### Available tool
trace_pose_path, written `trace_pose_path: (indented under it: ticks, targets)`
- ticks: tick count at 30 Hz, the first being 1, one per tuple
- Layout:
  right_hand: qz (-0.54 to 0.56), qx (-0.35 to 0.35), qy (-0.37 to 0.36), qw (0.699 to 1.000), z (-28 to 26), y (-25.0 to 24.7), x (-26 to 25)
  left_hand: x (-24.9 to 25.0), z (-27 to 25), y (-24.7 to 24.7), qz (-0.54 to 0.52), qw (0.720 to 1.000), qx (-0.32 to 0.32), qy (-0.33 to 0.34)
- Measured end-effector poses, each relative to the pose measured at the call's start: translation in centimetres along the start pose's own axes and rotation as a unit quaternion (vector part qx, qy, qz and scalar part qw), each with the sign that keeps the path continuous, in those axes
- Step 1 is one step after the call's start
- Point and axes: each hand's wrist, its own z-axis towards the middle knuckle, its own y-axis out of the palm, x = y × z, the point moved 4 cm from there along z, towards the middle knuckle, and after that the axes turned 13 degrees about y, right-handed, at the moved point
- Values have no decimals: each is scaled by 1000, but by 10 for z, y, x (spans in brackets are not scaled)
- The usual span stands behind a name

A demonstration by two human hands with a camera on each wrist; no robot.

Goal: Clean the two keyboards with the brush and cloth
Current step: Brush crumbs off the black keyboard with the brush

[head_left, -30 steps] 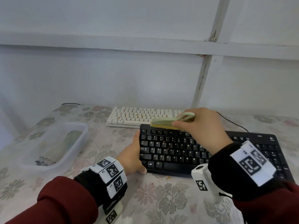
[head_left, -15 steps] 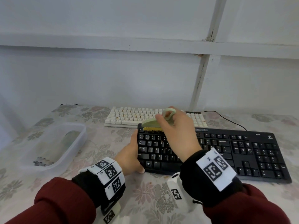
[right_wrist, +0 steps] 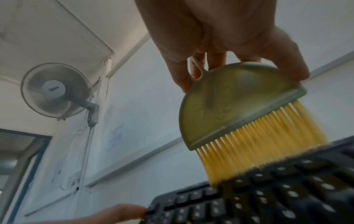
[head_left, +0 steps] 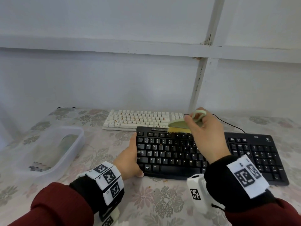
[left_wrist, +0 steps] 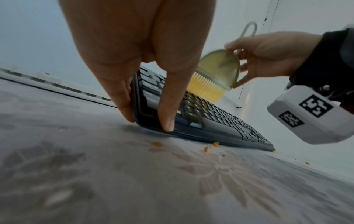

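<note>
L hand (head_left: 130,158) thumb up top, fingers (left_wrist: 122,97) straight down, clamping. R hand (head_left: 206,136) raised, fingertips pinching, wrist bent fwd.

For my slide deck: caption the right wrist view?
Right hand sweeps brush bristles across black keyboard.

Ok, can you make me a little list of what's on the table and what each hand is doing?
left hand: holds the black keyboard by its left end
right hand: holds the brush, bristles on the black keyboard's top row
white keyboard: behind the black one, orange crumbs on its keys
tub: clear plastic, at left on the table
crumbs: on the table by the black keyboard's front edge
</note>
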Motion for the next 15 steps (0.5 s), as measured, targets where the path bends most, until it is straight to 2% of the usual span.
trace_pose_path:
  ticks: [6,10,15]
  targets:
    - [12,-74,-10,997,-10,26,-10,-4,1,1,4,1000,4,-3]
    - [27,-56,41,997,-5,1,12,-1,0,0,-5,1000,4,8]
    - [-14,-17,54,998,3,-39,29,0,-1,0,-8,1000,2,6]
